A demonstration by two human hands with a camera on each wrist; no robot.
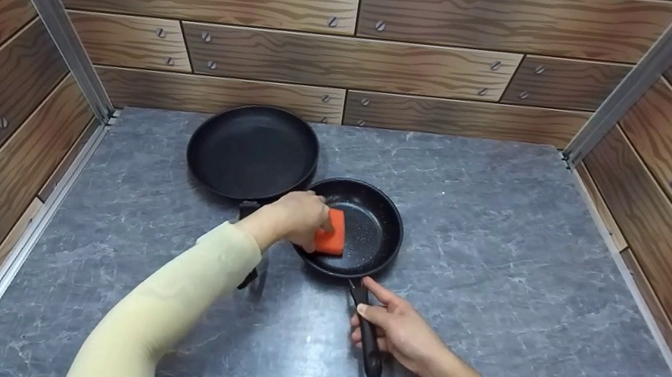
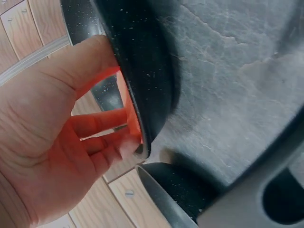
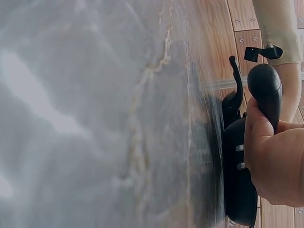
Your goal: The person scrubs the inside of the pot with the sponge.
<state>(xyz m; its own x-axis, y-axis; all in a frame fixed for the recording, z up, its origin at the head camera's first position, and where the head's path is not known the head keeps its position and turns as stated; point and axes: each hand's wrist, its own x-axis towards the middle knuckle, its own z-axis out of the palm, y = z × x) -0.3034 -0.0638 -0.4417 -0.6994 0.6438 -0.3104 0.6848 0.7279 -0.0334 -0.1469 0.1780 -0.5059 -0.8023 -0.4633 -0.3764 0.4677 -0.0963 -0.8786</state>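
Note:
A smaller black speckled frying pan (image 1: 371, 238) stands on the grey marbled table. Against the left part of its inside, my left hand (image 1: 299, 215) holds an orange sponge (image 1: 335, 237). In the left wrist view, the thumb and fingers of that left hand (image 2: 61, 123) reach over the pan's rim, and the sponge (image 2: 127, 102) shows between hand and wall. My right hand (image 1: 404, 332) grips the pan's black handle (image 1: 373, 362). The right wrist view shows the handle's end (image 3: 266, 83) sticking out of the right hand (image 3: 280, 159).
Behind and to the left lies a larger black frying pan (image 1: 253, 152), close against the smaller one. My left forearm (image 1: 180, 285) partly hides its handle (image 1: 248, 277). Wood-patterned walls (image 1: 352, 64) enclose the grey table (image 1: 498, 236) at the back and sides.

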